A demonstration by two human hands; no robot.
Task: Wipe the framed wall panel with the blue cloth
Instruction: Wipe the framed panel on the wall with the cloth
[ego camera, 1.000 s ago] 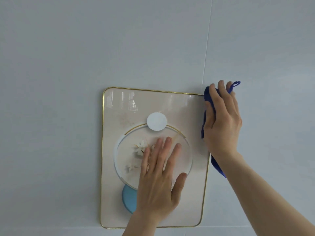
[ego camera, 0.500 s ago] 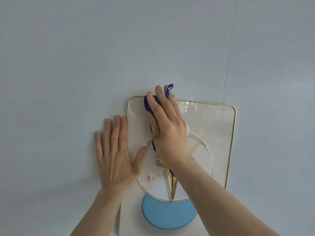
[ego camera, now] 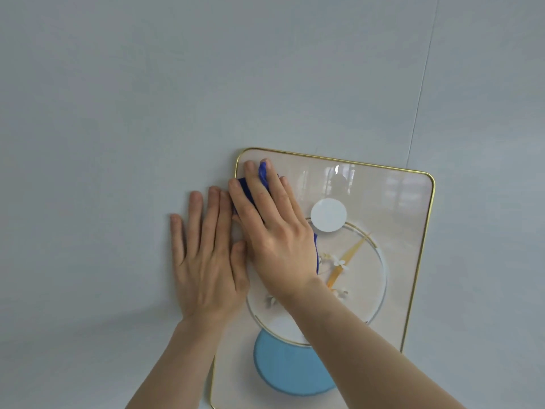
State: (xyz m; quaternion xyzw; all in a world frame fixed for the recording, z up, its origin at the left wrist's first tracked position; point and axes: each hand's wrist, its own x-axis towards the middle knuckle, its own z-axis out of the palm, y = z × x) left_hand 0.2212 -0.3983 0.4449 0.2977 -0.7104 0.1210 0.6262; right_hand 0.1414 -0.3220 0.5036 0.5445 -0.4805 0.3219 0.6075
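Observation:
The framed wall panel [ego camera: 392, 202] is a glossy cream rectangle with a thin gold frame, a white disc, a ringed flower motif and a blue disc low down. My right hand [ego camera: 274, 234] lies flat on the panel's upper left corner, pressing the blue cloth [ego camera: 263, 175] against it. Most of the cloth is hidden under the palm; bits show between the fingers and at the wrist side. My left hand [ego camera: 206, 258] rests flat on the wall beside the panel's left edge, fingers together, thumb touching the frame.
The wall [ego camera: 147, 98] around the panel is plain pale grey. A thin vertical seam [ego camera: 421, 93] runs down to the panel's top right corner. The glass reflects windows and a dim figure.
My right hand has carried the cloth from the panel's right edge across to its upper left corner. My left hand left the panel's middle and now lies on the wall beside the left edge.

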